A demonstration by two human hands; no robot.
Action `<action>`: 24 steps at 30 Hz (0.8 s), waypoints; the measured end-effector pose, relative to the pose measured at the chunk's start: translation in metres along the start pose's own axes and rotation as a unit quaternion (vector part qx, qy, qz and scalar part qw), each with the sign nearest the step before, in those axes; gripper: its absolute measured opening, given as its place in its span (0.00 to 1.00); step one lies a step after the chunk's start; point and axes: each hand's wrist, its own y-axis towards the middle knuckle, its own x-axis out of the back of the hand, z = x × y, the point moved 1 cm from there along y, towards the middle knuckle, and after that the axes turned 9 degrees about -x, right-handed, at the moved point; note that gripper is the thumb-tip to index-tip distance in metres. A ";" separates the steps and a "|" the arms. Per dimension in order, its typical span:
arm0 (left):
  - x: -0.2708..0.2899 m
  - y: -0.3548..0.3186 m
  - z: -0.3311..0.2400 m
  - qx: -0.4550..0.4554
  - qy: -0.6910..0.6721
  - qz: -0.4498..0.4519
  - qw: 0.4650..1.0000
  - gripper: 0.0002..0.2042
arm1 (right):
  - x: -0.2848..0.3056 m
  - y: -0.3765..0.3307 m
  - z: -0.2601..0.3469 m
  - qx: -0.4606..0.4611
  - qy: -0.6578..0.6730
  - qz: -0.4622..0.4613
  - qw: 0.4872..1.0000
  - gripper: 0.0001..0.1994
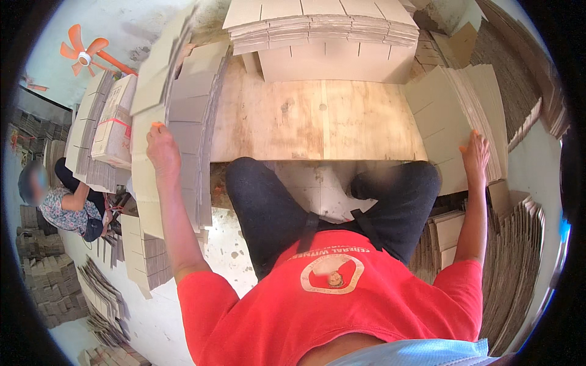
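Note:
My left hand (163,152) is closed on a long slotted cardboard strip (145,174) standing at the left of the table, with an orange cover on a fingertip. Right beside it leans a stack of slotted cardboard sheets (186,122). On the opposite side, my right hand (475,160), also with orange on its fingertips, pinches the edge of a slotted cardboard sheet (436,131) at the front of a leaning stack. Between my hands is the bare wooden table (274,119). How many sheets each hand grips is hidden.
A thick pile of slotted cardboard (323,30) lies at the table's far side. Beyond the left stack are a taped carton (115,122) and an orange fan (84,58). A seated person (73,204) works at far left. Cardboard bundles (513,256) stand at lower right.

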 end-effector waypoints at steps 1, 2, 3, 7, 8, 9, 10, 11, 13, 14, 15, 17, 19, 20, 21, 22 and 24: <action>-0.013 -0.002 0.000 0.000 0.000 0.028 1.000 0.07 | -0.010 0.002 -0.008 0.006 0.000 0.011 1.000 0.27; -0.027 -0.006 -0.001 -0.003 0.000 0.043 0.999 0.06 | -0.018 0.007 -0.015 0.017 0.009 -0.003 1.000 0.27; -0.043 -0.011 -0.004 -0.007 0.000 0.059 0.998 0.06 | -0.027 0.012 -0.023 0.029 0.017 -0.015 0.999 0.26; -0.090 -0.032 -0.013 -0.025 -0.040 0.131 0.990 0.05 | -0.030 0.027 -0.028 0.005 0.033 0.027 0.999 0.26; -0.099 -0.039 -0.014 -0.024 -0.039 0.135 0.990 0.05 | -0.027 0.030 -0.028 0.007 0.045 0.035 0.998 0.26; -0.103 -0.043 -0.017 -0.026 -0.040 0.138 0.989 0.05 | -0.025 0.030 -0.030 0.004 0.055 0.043 0.998 0.25; -0.106 -0.046 -0.019 -0.029 -0.040 0.141 0.989 0.06 | -0.024 0.031 -0.031 0.002 0.065 0.052 0.997 0.25; -0.109 -0.051 -0.016 -0.012 -0.064 0.189 0.980 0.07 | -0.027 0.033 -0.032 0.014 0.081 0.036 0.996 0.25; -0.103 -0.042 -0.025 0.000 -0.116 0.279 0.953 0.11 | -0.033 0.032 -0.046 0.016 0.102 0.009 0.995 0.24; -0.107 -0.045 -0.023 -0.001 -0.125 0.261 0.957 0.13 | -0.036 0.034 -0.049 0.010 0.115 0.009 0.993 0.24; -0.109 -0.047 -0.019 -0.004 -0.133 0.242 0.961 0.15 | -0.032 0.037 -0.043 0.002 0.118 0.025 0.993 0.23; -0.096 -0.037 -0.022 0.015 -0.135 0.220 0.966 0.15 | -0.018 0.042 -0.034 -0.016 0.111 0.072 0.991 0.18; -0.080 -0.021 -0.035 -0.002 -0.152 0.181 0.972 0.16 | -0.006 0.046 -0.036 -0.010 0.161 0.058 0.985 0.15; -0.071 -0.010 -0.041 -0.003 -0.159 0.164 0.974 0.16 | -0.001 0.047 -0.041 -0.027 0.189 0.061 0.980 0.16; -0.062 0.005 -0.051 -0.021 -0.179 0.121 0.976 0.16 | 0.002 0.050 -0.047 -0.042 0.220 0.063 0.973 0.16; -0.053 0.018 -0.064 -0.034 -0.197 0.081 0.977 0.16 | 0.009 0.053 -0.046 -0.050 0.252 0.065 0.964 0.17; -0.025 0.050 -0.095 -0.060 -0.250 0.010 0.966 0.14 | 0.037 0.045 -0.045 -0.066 0.345 -0.018 0.936 0.17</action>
